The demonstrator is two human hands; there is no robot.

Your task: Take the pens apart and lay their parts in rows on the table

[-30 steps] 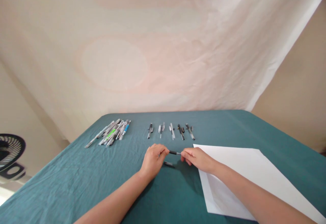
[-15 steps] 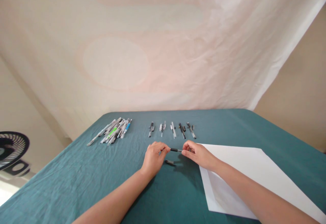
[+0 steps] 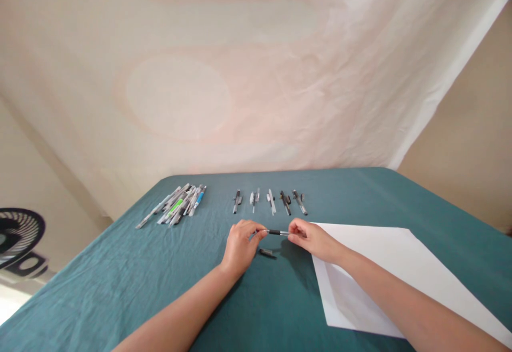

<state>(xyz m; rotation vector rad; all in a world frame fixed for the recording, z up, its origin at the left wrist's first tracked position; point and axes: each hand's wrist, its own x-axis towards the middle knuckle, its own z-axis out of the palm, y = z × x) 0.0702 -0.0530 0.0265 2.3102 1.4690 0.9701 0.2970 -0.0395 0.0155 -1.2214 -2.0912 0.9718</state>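
A pen (image 3: 275,232) with a black grip section is held level between both hands, above the cloth. My left hand (image 3: 242,245) pinches its left end with thumb and fingertips. The fingers of my right hand (image 3: 310,239) close around the pen's clear right part, so that end is hidden. Just below the pen, a dark pen cap (image 3: 267,253) lies on the cloth, touched by neither hand. Beyond the hands, a row of pens with small parts beside them includes a dark pen (image 3: 285,202) and a whitish one (image 3: 271,201).
A green-blue cloth (image 3: 120,288) covers the table. At the far left lies a pile of pens (image 3: 178,205), with green and blue ones among them. A large white paper sheet (image 3: 368,245) lies under my right forearm. A black fan (image 3: 20,240) stands beyond the left edge.
My right hand has shifted slightly rightward along the pen, and more of its clear barrel shows. My left hand keeps its pinch. The view has tilted slightly.
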